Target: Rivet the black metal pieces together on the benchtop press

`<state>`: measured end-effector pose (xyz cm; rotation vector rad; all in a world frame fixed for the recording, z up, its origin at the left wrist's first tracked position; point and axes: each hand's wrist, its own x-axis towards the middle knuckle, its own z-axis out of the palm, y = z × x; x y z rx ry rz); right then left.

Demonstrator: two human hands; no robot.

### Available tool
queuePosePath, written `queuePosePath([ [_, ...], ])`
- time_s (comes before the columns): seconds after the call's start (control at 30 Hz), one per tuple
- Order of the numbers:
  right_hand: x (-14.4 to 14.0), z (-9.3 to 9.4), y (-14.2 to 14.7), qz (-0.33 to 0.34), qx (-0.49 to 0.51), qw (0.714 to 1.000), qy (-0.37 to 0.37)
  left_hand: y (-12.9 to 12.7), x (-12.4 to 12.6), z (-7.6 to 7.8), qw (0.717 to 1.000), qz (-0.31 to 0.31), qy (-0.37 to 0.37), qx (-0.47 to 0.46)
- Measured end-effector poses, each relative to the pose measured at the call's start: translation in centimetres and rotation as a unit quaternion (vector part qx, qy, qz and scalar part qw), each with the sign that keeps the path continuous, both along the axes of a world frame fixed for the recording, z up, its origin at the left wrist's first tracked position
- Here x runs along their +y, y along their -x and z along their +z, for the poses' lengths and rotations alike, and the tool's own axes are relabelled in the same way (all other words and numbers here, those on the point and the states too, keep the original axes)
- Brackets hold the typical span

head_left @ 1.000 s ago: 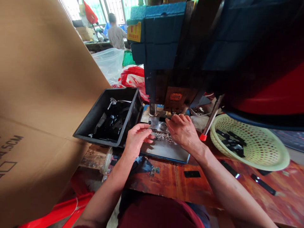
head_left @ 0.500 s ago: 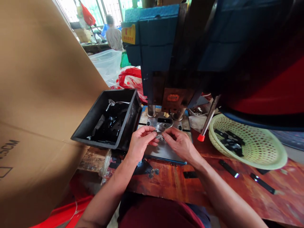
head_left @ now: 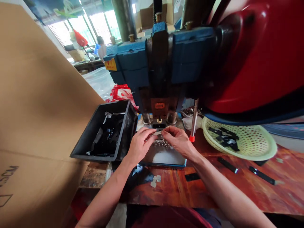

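My left hand (head_left: 142, 144) and my right hand (head_left: 178, 140) meet over the steel plate at the base of a blue press (head_left: 156, 60). Between their fingertips is a small, thin, pale flat piece (head_left: 157, 133), pinched from both sides. Its exact kind is too small to make out. Just below the fingers, a heap of tiny shiny metal parts (head_left: 162, 143) lies on the steel plate (head_left: 163, 157). Behind the hands, under the press head, sits a dark die block (head_left: 159, 126).
To the left stands a black bin (head_left: 118, 134) of dark pieces, beside a large cardboard sheet (head_left: 42, 95). A pale green basket (head_left: 256, 148) holds black strips. More black strips (head_left: 262, 175) lie on the reddish wooden table (head_left: 175, 193). A red-tipped lever (head_left: 194, 122) hangs at right; a person sits far behind.
The camera view has tilted up, showing more of the press. Both hands stay together over the plate, and more of the heap of small metal parts shows below them.
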<state>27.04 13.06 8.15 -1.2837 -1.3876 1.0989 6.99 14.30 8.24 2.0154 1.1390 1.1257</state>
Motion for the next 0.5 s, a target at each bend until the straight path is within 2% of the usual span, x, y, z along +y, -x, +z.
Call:
queuePosePath([
  [0.13, -0.5, -0.6, -1.0, -0.032, -0.029, 0.999, -0.030, 0.4, 2.6, 0.2, 0.992, 0.014, -0.083, 0.093],
  [0.2, -1.0, -1.2, -1.5, -0.036, -0.038, 0.998, -0.029, 0.4, 3.8, 0.1, 0.986, 0.017, -0.101, 0.135],
  [0.37, -1.8, -2.8, -2.4, -0.027, -0.054, 0.998, -0.003, 0.0, 5.1, -0.2, 0.977, -0.004, -0.085, 0.194],
  [0.5, -2.1, -3.3, -2.6, -0.022, -0.076, 0.997, 0.004, -0.2, 5.3, 0.0, 0.976, -0.014, -0.065, 0.208],
])
